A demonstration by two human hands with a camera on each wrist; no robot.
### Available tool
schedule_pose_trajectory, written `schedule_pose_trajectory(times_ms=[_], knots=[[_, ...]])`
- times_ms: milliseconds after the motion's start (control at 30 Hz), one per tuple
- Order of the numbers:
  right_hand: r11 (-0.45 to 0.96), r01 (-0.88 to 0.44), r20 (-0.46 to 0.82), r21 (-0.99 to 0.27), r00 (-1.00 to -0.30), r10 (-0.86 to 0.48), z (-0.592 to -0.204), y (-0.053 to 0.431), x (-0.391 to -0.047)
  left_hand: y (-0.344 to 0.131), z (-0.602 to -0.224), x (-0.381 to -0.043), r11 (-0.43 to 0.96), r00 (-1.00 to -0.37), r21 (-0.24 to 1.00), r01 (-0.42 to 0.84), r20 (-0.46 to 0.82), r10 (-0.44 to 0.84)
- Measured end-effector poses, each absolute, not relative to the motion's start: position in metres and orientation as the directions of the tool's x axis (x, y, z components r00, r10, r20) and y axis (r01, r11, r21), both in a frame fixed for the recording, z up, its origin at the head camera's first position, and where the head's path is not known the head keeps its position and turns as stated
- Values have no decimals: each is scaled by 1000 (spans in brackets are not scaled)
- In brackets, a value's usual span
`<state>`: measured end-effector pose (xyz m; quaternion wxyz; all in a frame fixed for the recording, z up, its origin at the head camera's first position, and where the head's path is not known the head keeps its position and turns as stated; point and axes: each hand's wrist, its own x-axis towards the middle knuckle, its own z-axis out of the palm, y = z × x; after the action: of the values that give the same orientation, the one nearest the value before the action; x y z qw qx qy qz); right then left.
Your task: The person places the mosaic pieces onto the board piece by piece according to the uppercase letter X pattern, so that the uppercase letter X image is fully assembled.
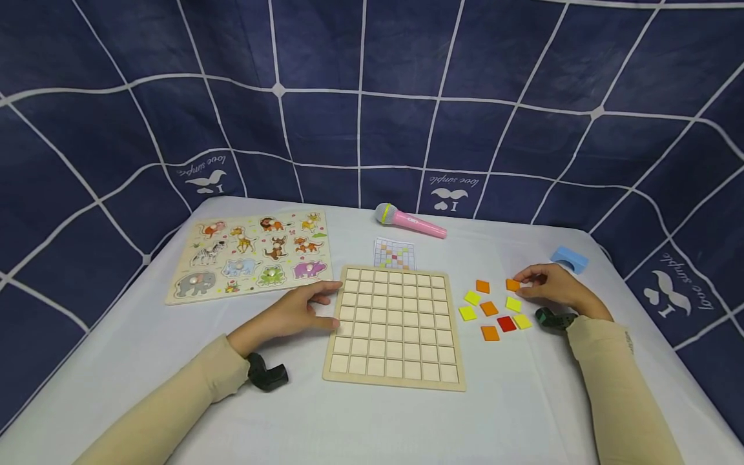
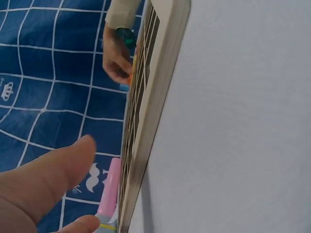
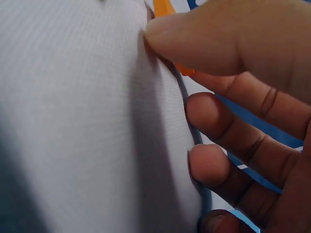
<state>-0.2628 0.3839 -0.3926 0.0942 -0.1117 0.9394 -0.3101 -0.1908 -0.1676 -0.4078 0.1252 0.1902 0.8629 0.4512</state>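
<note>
A wooden grid board (image 1: pixel 395 326) with square recesses lies in the middle of the white table. My left hand (image 1: pixel 293 311) is at its left edge, fingers and thumb extended and spread; the left wrist view shows the thumb (image 2: pixel 63 170) beside the board's rim (image 2: pixel 163 58). Over on the right, my right hand (image 1: pixel 549 284) pinches an orange square tile (image 1: pixel 512 285) between thumb and fingers, close over the tabletop. In the right wrist view the thumb partly hides that tile (image 3: pixel 165 8). Loose tiles lie left of this hand: orange (image 1: pixel 490 333), yellow (image 1: pixel 467 313) and one red (image 1: pixel 506 323).
Behind the board lies a small card with a coloured grid pattern (image 1: pixel 395 253), and beyond it a pink toy microphone (image 1: pixel 413 223). An animal peg puzzle (image 1: pixel 250 255) is at the back left. A blue arch block (image 1: pixel 569 259) sits behind my right hand. Dark blue cloth (image 1: pixel 325 123) hangs around the table.
</note>
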Motion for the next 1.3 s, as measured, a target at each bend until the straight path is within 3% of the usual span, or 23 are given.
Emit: schedule_pose_trajectory(times_ms=[400, 1300], knots=[[798, -165, -96, -580, -958, -268, -386, 374, -263, -174, -417, -192, 541, -841, 743, 393, 53, 539], [767, -280, -36, -577, -930, -367, -378, 337, -262, -177, -418, -191, 543, -842, 742, 392, 52, 536]])
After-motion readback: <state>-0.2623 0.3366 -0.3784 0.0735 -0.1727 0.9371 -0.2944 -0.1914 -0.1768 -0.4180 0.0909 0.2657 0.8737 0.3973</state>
